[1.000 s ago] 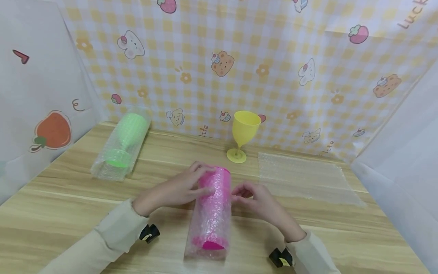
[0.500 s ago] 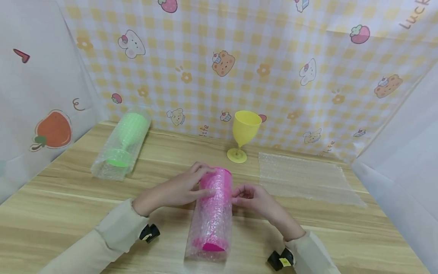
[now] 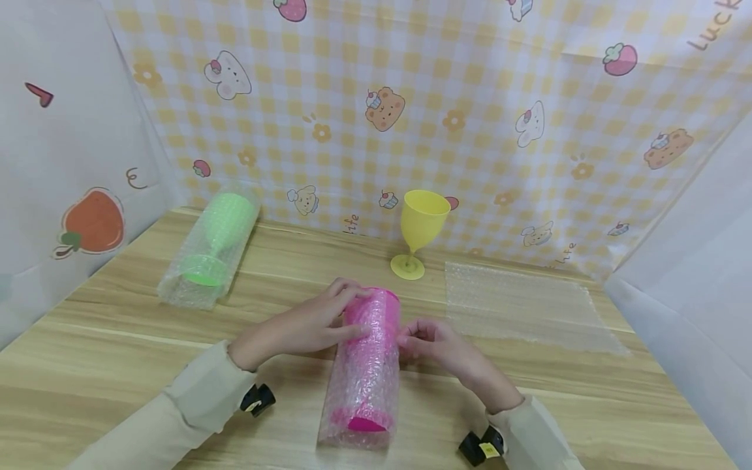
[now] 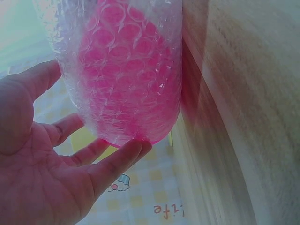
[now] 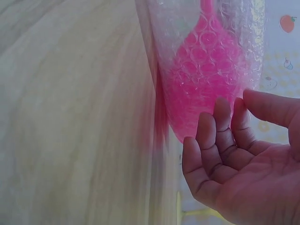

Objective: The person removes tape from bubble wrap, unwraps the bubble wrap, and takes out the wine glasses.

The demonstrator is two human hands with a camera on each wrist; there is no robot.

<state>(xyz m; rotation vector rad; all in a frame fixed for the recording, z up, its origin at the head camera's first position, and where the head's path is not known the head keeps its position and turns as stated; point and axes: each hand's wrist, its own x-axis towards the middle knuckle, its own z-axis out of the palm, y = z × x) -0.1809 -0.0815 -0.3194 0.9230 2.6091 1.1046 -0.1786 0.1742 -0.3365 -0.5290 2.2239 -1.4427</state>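
A pink goblet [image 3: 367, 424] lies on its side on the table, rolled in clear bubble wrap [image 3: 360, 385]. My left hand [image 3: 320, 320] holds its upper end, thumb across the top and fingers spread at the rim, as the left wrist view shows. On the other side, my right hand [image 3: 437, 346] has its thumb and index fingertip drawn together at the side of the wrap, pinching there. Its other fingers curl loosely beside the pink bowl [image 5: 206, 79] in the right wrist view. Behind the hands a yellow goblet [image 3: 424, 222] stands upright.
At the back left lies a green goblet [image 3: 226, 225] rolled in bubble wrap. A flat sheet of bubble wrap [image 3: 523, 307] is spread on the wooden table [image 3: 294, 254] at the right. Patterned cloth [image 3: 329, 78] hangs behind, with white cloth [image 3: 47, 183] at both sides.
My right hand has shifted very slightly downward along the wrapped pink goblet, its thumb and index finger drawing closer at the wrap. The left hand keeps its hold.
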